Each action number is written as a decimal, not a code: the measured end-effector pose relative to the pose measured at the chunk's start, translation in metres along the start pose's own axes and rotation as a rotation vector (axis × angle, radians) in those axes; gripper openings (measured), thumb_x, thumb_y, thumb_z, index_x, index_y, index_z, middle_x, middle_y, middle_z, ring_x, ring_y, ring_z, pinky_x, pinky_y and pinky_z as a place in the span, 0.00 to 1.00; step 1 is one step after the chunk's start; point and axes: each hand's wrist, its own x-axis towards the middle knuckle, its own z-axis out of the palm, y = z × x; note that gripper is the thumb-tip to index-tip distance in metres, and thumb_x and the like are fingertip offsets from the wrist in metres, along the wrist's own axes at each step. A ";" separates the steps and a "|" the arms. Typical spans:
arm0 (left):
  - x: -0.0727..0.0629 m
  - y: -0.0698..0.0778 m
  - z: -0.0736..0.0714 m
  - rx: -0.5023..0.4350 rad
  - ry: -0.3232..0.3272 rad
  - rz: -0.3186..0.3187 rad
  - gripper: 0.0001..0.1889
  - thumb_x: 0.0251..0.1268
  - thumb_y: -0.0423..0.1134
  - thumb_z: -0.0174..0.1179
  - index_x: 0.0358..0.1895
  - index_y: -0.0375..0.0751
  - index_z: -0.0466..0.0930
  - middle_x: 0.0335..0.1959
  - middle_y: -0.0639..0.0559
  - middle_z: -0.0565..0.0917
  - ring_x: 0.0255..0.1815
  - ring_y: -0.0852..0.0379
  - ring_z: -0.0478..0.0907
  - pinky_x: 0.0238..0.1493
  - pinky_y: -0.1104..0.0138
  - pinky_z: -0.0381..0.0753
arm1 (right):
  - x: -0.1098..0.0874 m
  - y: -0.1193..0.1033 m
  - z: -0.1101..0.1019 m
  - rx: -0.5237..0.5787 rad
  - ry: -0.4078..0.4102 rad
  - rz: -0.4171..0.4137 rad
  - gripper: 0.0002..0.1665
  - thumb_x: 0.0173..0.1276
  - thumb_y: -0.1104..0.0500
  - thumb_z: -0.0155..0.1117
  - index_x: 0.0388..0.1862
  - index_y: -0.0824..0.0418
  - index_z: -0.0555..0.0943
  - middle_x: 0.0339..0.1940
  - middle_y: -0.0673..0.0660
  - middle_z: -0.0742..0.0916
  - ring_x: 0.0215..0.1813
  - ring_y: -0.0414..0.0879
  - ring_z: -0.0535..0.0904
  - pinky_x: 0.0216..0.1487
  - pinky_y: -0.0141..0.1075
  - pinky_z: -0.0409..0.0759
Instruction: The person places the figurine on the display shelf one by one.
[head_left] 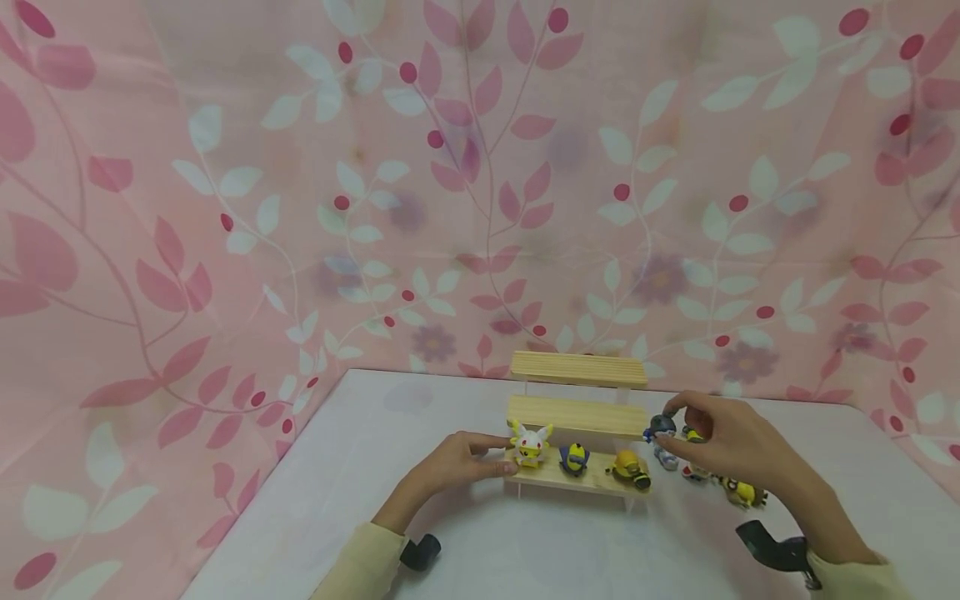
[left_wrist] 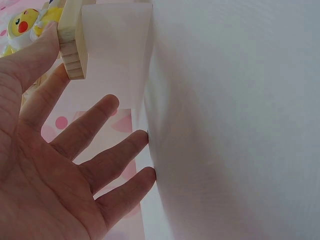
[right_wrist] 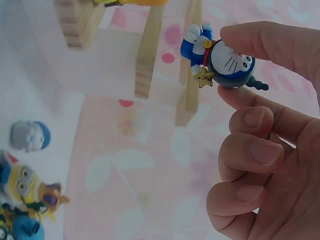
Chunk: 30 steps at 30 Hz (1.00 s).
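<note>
My right hand (head_left: 727, 437) pinches a small blue-and-white Doraemon figurine (right_wrist: 230, 65) between thumb and index finger, its other fingers curled below. In the right wrist view the figurine lies sideways, with a dark braid and a gold star. My left hand (head_left: 457, 462) rests thumb and index fingertips at the left end of the lowest board of a tiered wooden display shelf (head_left: 577, 410); its other fingers are spread straight. On that board stand a white-and-yellow Pikachu figurine (head_left: 529, 446) and a Minion figurine (head_left: 574, 458). Another yellow figurine (head_left: 628, 469) lies at its right end.
Several figurines are on the white table (head_left: 442, 408) right of the shelf, among them a blue-and-white one (right_wrist: 31, 135), a Minion (right_wrist: 22, 182) and a yellow one (head_left: 742, 493). Behind the table hangs a pink leaf-patterned cloth (head_left: 480, 208).
</note>
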 end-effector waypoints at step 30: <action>0.000 -0.002 0.000 -0.016 -0.001 0.016 0.26 0.58 0.60 0.68 0.58 0.55 0.84 0.59 0.50 0.82 0.61 0.41 0.76 0.59 0.47 0.75 | 0.048 -0.053 0.028 0.102 0.001 -0.085 0.22 0.57 0.44 0.77 0.45 0.52 0.82 0.23 0.45 0.74 0.25 0.40 0.68 0.25 0.32 0.66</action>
